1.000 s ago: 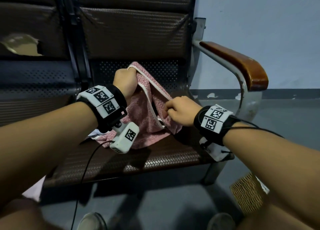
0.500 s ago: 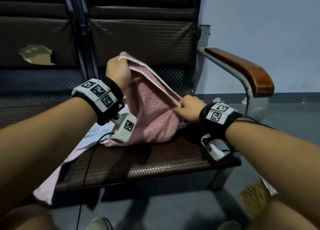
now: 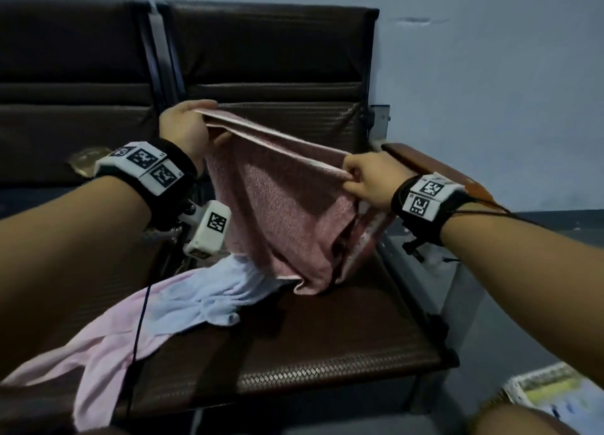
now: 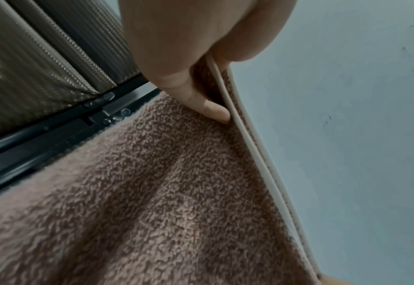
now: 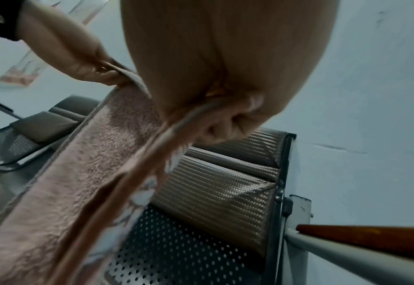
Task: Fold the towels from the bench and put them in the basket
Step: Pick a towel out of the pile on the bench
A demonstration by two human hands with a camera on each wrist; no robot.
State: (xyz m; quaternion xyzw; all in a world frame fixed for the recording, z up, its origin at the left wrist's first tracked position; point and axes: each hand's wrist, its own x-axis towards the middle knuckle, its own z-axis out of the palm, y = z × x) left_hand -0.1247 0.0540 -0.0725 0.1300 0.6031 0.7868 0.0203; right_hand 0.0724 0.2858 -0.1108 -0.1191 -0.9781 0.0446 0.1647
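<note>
While the left hand point(image 3: 184, 130) and right hand point(image 3: 367, 179) are each pinching the pink towel point(image 3: 281, 215) by its doubled white hem, it is hanging mid-frame over the surface point(image 3: 327, 353), stretched taut, likely to square the fold.

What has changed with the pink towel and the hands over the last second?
Both hands, left hand and right hand, lifted and moved apart, stretching the dusty-pink terry towel by its white-trimmed top edge until most of it hangs clear of the brown woven bench seat. Both kept their grip; the pale blue cloth stayed put.
</note>
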